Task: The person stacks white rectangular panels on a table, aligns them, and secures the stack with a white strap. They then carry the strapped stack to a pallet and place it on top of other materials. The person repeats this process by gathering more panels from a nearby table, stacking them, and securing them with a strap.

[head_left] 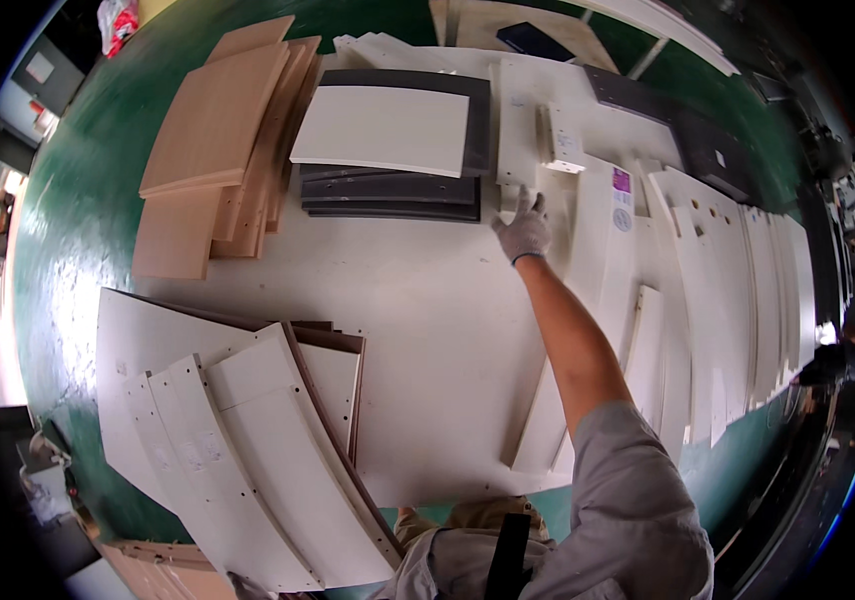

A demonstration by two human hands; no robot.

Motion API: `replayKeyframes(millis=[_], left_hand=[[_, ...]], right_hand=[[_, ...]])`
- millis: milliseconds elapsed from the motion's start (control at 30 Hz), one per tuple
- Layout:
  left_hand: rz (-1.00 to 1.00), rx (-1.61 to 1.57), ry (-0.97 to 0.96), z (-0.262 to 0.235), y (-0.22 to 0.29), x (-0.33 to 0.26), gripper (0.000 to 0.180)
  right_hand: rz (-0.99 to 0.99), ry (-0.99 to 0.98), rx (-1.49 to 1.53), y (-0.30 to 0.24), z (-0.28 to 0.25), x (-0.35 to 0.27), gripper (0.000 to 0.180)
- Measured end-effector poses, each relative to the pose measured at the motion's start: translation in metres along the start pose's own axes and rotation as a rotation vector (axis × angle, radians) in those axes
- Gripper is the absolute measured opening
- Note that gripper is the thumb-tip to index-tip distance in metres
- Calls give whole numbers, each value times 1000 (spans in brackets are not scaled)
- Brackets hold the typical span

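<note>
My right hand (525, 228), in a pale work glove, reaches far over the white table surface (418, 290). Its fingers are spread and hold nothing that I can see. The fingertips are close to the near end of a white board (521, 125); whether they touch it I cannot tell. At the lower edge, a small bit of what looks like my gloved left hand (245, 586) shows beside the bottom of a stack of long white panels (273, 450). Its fingers are hidden. Those panels have drilled holes and lie slanted at the near left.
Wood-coloured boards (218, 120) are stacked at the far left. A white panel (383, 125) lies on dark grey panels (398, 190). White boards (718, 300) line the right side, with dark panels (713, 150) behind. A short white piece (560, 140) lies beyond my right hand.
</note>
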State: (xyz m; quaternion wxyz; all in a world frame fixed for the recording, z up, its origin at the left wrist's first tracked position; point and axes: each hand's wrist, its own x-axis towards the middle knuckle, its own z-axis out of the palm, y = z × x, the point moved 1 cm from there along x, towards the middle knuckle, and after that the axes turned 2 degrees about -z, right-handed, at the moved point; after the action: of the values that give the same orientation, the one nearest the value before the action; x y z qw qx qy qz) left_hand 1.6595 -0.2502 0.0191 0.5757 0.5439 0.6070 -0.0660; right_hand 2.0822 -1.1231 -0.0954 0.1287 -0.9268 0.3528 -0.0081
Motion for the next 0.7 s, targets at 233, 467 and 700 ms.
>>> replayKeyframes(millis=[233, 467, 700], left_hand=[[14, -206, -474, 24, 26, 21, 85], [62, -30, -523, -46, 18, 81, 83], [5, -442, -240, -2, 2, 71, 66]], right_hand=[[134, -42, -13, 26, -7, 86, 92], [136, -85, 53, 44, 15, -59, 75], [132, -51, -74, 34, 15, -364, 88]])
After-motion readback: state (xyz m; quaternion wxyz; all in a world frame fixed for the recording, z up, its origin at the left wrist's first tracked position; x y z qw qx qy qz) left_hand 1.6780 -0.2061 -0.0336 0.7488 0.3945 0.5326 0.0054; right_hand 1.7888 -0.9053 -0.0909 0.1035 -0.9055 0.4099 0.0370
